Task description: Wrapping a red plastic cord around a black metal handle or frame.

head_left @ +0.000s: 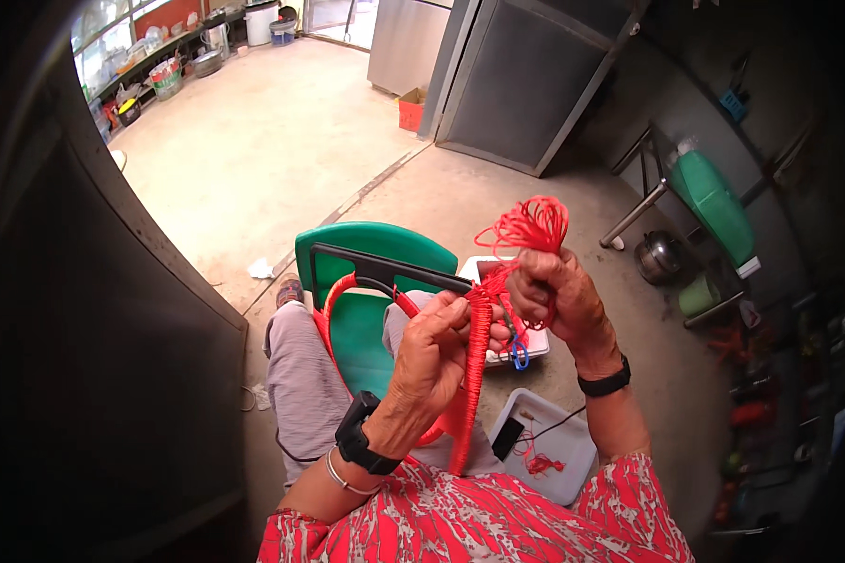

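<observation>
A ring wound with red cord (477, 361) rests over my lap, and a dark unwrapped stretch of it shows at the far side. The fingers of my left hand (429, 355) are closed on the wrapped part near its upper end. To the right, my right hand (568, 298) is raised and closed around a looped bundle of red cord (532, 223), whose loops stick out above the fist and hang below it. Cord strands run between the bundle and the ring. Blue scissor-like handles (519, 354) show just below my right hand, over a white container (537, 342) partly hidden behind my hands.
A green chair (361, 333) with a black bar stands in front of my knees. Low on the right lies a grey tray (577, 460) with a dark phone-like object and red cord scraps. A metal-legged stand (634, 214), a pot (657, 256) and a large dark door (526, 84) are farther off.
</observation>
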